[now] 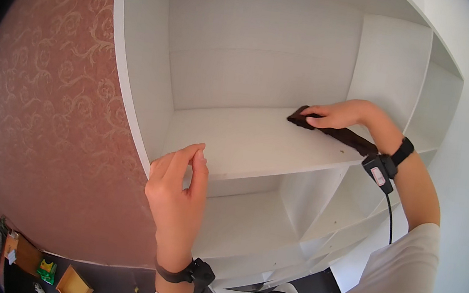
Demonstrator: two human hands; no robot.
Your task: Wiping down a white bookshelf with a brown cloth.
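Observation:
My right hand (339, 114) reaches onto the upper white shelf board (235, 138), its fingers closed on a dark brown cloth (345, 138). The bunched end of the cloth lies against the board under my fingertips, and the rest trails right toward my wrist. My left hand (179, 184) is raised before the shelf unit's left front edge, thumb and index fingertips pinched together. Nothing shows between those fingertips. Whether this hand touches the board's front edge I cannot tell.
Below are further white compartments (248, 219) with dividers. A patterned red-brown wall (65, 124) stands left of the unit. On the dark floor at lower left are a wooden drawer-like box (74, 286) and a green package (46, 270). A cable hangs from my right wrist device (379, 170).

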